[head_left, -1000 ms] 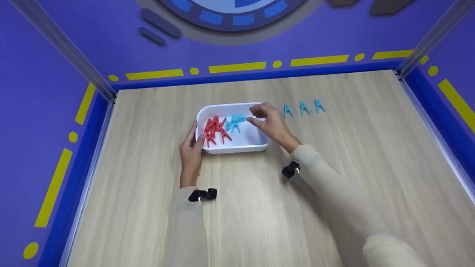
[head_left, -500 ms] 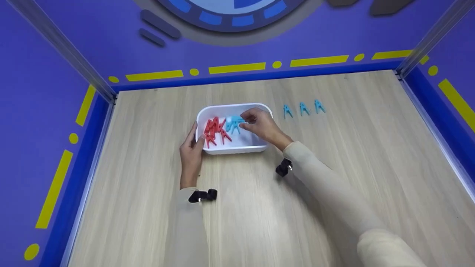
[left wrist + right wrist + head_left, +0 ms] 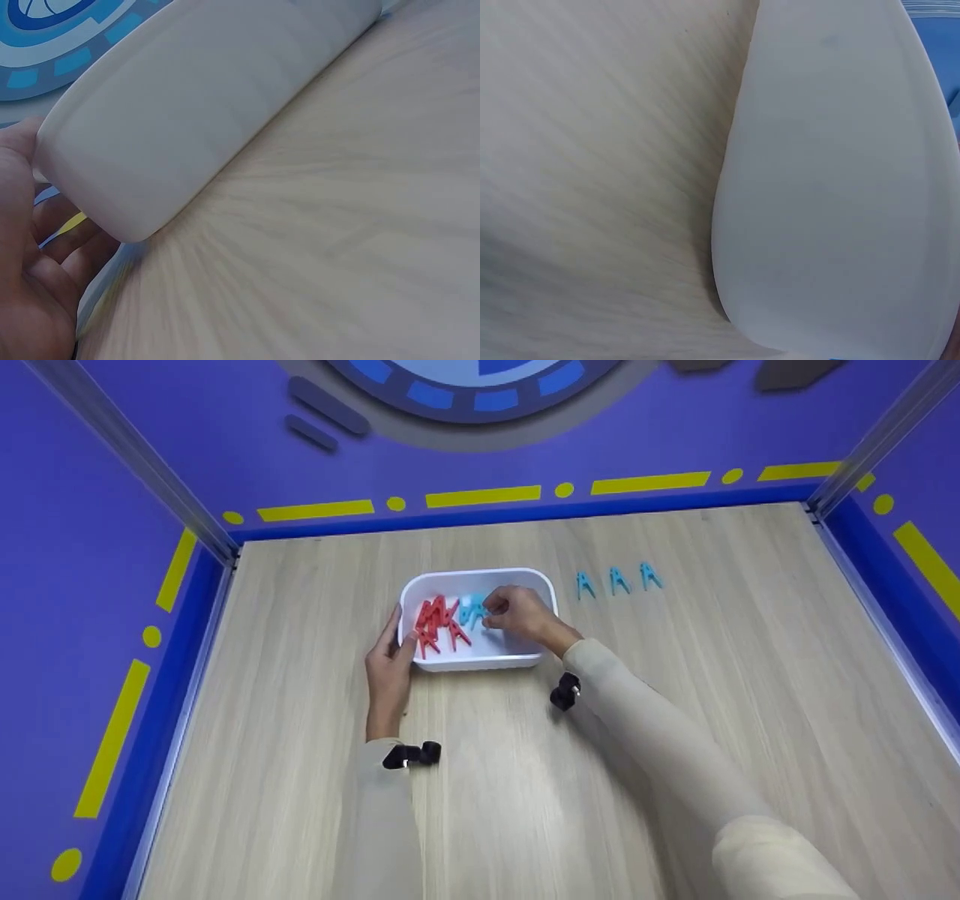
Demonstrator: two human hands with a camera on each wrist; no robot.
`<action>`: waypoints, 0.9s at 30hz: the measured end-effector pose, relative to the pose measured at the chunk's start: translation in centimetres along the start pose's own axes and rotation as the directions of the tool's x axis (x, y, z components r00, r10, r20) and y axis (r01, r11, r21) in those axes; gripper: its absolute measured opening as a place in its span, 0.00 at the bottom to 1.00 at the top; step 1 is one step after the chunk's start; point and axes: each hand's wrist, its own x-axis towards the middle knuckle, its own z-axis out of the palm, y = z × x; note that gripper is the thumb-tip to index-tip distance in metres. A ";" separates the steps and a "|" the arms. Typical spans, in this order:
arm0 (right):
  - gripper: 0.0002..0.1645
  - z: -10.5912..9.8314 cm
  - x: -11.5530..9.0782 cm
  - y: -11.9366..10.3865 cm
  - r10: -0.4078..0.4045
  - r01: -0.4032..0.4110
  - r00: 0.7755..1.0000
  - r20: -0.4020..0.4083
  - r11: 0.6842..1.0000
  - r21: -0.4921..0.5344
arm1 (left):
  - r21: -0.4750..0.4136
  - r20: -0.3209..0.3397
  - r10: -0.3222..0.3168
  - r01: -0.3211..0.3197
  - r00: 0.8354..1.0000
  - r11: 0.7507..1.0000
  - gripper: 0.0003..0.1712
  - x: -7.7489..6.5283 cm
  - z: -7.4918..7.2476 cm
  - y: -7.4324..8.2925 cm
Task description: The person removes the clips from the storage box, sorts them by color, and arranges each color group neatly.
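Observation:
A white plastic bin [image 3: 480, 663] stands on the table with red clothespins [image 3: 433, 616] at its left end and light blue clothespins [image 3: 471, 611] near its middle. My left hand [image 3: 388, 671] holds the bin's left end, thumb over the rim and fingers along the outside; the left wrist view shows this hand [image 3: 37, 277] at the bin's corner. Inside the bin, my right hand [image 3: 521, 613] has its curled fingers and thumb right at the blue clothespins, partly covering them. I cannot tell whether it pinches one. The right wrist view shows the bin's outer wall [image 3: 832, 187].
Three blue clothespins [image 3: 616, 580] lie in a row on the wooden table [image 3: 480, 780], right of the bin. Purple panels with yellow marks [image 3: 484, 497] enclose the table at the back and both sides.
My right hand has moved left and down into the bin, its fingertips coming in to the blue clothespins. The left hand keeps its hold, and the bin stays in place.

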 end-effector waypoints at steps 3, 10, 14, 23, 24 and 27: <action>0.18 -0.1 0.2 0.1 0.004 -0.004 1.000 0.018 1.000 -0.020 | -0.004 -0.001 0.011 -0.011 1.000 1.000 0.32 0.0 0.0 0.0; 0.17 0.1 0.5 0.2 -0.036 0.037 0.999 0.032 0.998 -0.057 | 0.002 -0.005 0.037 -0.037 0.999 0.999 0.32 0.2 0.0 -0.2; 0.15 0.2 0.6 0.3 -0.026 0.028 0.999 0.034 0.998 -0.055 | -0.002 -0.002 0.032 -0.032 0.999 0.999 0.31 0.2 0.1 -0.2; 0.16 0.2 0.5 0.3 -0.034 0.036 0.999 0.028 0.996 -0.079 | -0.014 -0.008 0.039 -0.039 0.999 0.999 0.31 0.3 0.1 0.0; 0.17 0.2 0.5 0.3 -0.034 0.036 0.999 0.029 0.996 -0.079 | -0.013 -0.008 0.040 -0.040 0.999 0.999 0.31 0.3 0.1 -0.1; 0.17 0.2 0.5 0.3 -0.036 0.038 0.999 0.033 0.996 -0.087 | -0.012 -0.008 0.038 -0.038 0.999 0.999 0.31 0.2 0.1 -0.1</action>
